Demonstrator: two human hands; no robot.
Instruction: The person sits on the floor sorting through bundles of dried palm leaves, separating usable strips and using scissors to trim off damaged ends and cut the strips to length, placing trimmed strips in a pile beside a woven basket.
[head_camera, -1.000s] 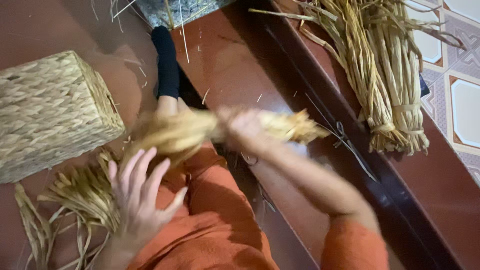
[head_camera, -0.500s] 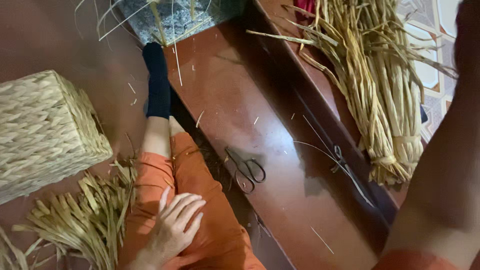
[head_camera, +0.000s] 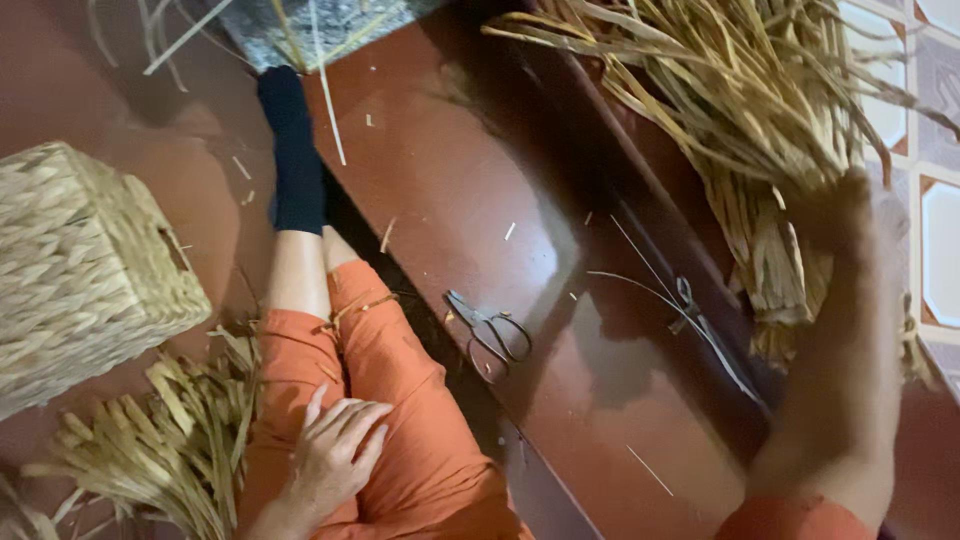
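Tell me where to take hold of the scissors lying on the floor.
Take the scissors by the two finger loops at their lower right end, coming from above. They lie flat, blades closed and pointing up-left, with bare floor around the loops.

Woven straw basket (head_camera: 85, 270): box-shaped, pale, lying tilted on the red floor (head_camera: 450, 180) at the left edge. Loose pile of flat dried straw strips (head_camera: 170, 450): on the floor just below the basket, beside the orange trouser leg (head_camera: 400, 420). Scissors (head_camera: 490, 325): metal, blades parted, flat on the floor just right of the leg. Black sock (head_camera: 292, 150): on the outstretched foot. Grey speckled mat (head_camera: 310, 25): top edge, crossed by stray stalks. Patterned tiles (head_camera: 940, 240): far right.
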